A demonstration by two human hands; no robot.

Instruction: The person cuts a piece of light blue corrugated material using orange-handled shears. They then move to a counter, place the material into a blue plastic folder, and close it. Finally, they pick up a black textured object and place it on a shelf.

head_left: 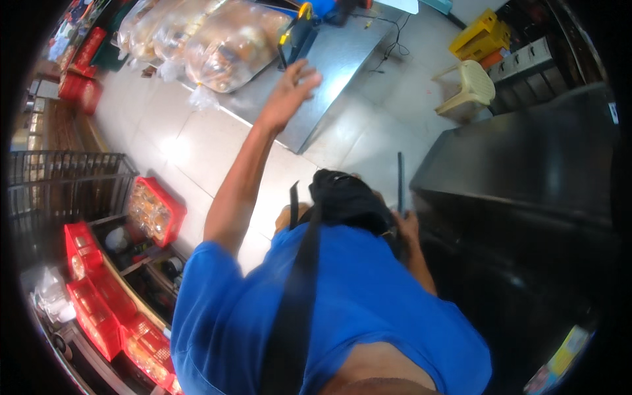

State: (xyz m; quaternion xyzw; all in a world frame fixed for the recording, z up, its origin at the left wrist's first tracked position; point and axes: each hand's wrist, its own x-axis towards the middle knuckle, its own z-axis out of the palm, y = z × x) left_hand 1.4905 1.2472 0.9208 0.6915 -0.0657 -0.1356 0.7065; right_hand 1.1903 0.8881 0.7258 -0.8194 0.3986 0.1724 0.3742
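My left hand (293, 85) is raised over the front of a steel table (322, 92), fingers apart and empty. Just beyond it stands a yellow-and-black object (296, 36), perhaps a tape dispenser, beside large clear plastic bags of bread (230, 46). My right hand (406, 224) is low beside a black bag (345, 201) at my waist, at the lower end of a thin dark upright bar (400, 174). Its fingers are partly hidden, so I cannot tell if it grips the bar. A dark steel cabinet (507, 151) stands to its right.
Red crates of bread (155, 207) stand on the left by a metal rack (59, 171) and wooden shelving. A cream plastic chair (474, 92), yellow crates (477, 36) and a drawer unit (520, 62) are at back right. Cables (395, 46) trail off the table onto the tiled floor.
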